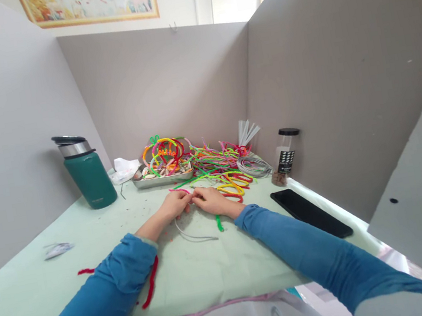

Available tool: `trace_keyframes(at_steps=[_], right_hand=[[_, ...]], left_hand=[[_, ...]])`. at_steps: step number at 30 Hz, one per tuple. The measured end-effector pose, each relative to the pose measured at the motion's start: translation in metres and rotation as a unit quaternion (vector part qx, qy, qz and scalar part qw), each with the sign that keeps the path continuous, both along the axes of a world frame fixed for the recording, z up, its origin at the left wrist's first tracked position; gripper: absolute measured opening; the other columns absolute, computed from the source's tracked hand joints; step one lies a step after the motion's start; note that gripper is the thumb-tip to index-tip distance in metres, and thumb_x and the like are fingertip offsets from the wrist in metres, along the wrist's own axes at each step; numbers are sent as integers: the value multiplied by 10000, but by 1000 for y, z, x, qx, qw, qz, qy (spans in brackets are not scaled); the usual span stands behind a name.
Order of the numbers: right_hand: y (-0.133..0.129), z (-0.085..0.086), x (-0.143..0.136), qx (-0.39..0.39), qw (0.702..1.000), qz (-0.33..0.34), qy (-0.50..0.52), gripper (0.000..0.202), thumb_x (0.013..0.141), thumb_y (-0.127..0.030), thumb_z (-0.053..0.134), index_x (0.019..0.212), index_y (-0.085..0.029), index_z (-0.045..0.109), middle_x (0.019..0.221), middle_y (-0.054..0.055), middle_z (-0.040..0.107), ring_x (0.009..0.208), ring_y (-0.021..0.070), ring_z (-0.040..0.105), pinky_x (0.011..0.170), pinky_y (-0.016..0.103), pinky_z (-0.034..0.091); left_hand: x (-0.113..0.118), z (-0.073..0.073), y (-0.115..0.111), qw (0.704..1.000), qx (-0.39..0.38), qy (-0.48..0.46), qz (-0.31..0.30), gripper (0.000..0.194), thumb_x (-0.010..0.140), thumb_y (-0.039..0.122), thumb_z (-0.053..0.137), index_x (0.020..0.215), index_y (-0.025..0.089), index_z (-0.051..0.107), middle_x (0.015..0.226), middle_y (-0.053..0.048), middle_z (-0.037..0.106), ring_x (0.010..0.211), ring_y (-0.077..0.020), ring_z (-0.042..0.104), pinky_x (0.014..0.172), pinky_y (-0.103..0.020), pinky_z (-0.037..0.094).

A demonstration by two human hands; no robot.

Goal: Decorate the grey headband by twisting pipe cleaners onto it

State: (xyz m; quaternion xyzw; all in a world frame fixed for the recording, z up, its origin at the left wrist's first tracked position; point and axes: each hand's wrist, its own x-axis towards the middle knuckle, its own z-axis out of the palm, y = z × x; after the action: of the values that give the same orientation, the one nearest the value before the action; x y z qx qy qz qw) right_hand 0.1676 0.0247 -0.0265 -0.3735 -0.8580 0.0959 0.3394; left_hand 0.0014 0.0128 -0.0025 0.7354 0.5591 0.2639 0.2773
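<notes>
My left hand [177, 204] and my right hand [210, 201] meet fingertip to fingertip above the middle of the table. Both are closed in a pinch. A short pink pipe cleaner [178, 190] shows just past the left fingers and runs to where the fingertips meet. From under my left hand a thin grey cord [192, 237] curves down and right onto the table; its upper end is hidden by the fingers. Near my right wrist lies a piece of green pipe cleaner [219, 223]. Red pipe cleaner [151, 282] sticks out beneath my left sleeve.
Behind the hands stands a metal tray [164, 180] of shells and pipe-cleaner rings [165, 152]. Right of it are piled pipe cleaners [215, 158], coiled grey cord [255, 167] and yellow-and-red-handled scissors [235, 183]. A green bottle [91, 179], jar [286, 159] and black phone [311, 213] flank the table.
</notes>
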Motion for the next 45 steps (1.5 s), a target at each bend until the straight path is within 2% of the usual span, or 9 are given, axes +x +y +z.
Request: trace_keyframes(at_steps=[15, 32, 45], right_hand=[[-4, 2, 0, 4, 1000, 23, 15, 127, 852, -240, 474, 826, -176, 581, 715, 1, 590, 639, 107, 486, 594, 218, 308], [-3, 3, 0, -2, 1000, 3, 8, 137, 844, -253, 473, 816, -175, 582, 721, 4, 600, 645, 108, 491, 583, 218, 296], [-2, 3, -1, 0, 1000, 4, 2, 127, 839, -249, 471, 802, -176, 568, 712, 0, 596, 638, 106, 491, 574, 215, 286]], left_hand=[[5, 7, -8, 998, -30, -40, 30, 217, 793, 325, 459, 722, 143, 553, 472, 43, 519, 283, -51, 338, 309, -190, 258], [5, 7, -8, 999, -12, -14, 37, 324, 807, 434, 454, 740, 142, 577, 491, 32, 539, 291, -54, 363, 322, -183, 271], [3, 3, -3, 999, -7, 0, 31, 313, 804, 410, 433, 748, 139, 580, 526, 21, 572, 294, -55, 371, 325, -188, 283]])
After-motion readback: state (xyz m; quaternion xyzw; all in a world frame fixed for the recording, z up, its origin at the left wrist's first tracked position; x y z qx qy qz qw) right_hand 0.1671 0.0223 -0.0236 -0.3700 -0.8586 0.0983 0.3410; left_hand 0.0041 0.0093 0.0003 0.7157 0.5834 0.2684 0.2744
